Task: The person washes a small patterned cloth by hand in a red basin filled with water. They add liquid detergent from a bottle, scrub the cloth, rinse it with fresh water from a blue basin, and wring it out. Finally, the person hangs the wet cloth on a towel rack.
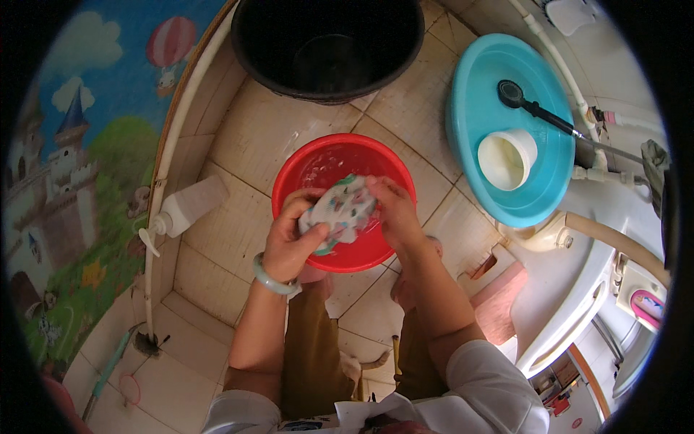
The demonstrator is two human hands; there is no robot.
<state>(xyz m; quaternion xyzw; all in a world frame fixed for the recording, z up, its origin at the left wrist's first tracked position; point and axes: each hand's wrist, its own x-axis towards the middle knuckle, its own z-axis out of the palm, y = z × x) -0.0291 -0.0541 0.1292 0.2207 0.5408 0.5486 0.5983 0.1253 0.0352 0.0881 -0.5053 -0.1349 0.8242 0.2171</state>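
Note:
Above a red plastic basin (347,263) I hold a wet, patterned white cloth (339,209) with green edging. My left hand (295,230) grips the cloth's left side, thumb on top, and a pale bangle (274,279) circles that wrist. At the cloth's upper right, my right hand (396,209) pinches its edge. The cloth is bunched between both hands, and part of it is hidden by the fingers. Droplets or suds cling to the basin's inner wall, and its bottom is mostly covered from view by the cloth and hands.
A large black tub (331,92) stands beyond the basin. To the right, a turquoise basin (461,163) holds a shower head (511,94) and a white bucket (507,160). A white pump bottle (190,206) stands left by the wall. A white washing machine (569,304) is at right.

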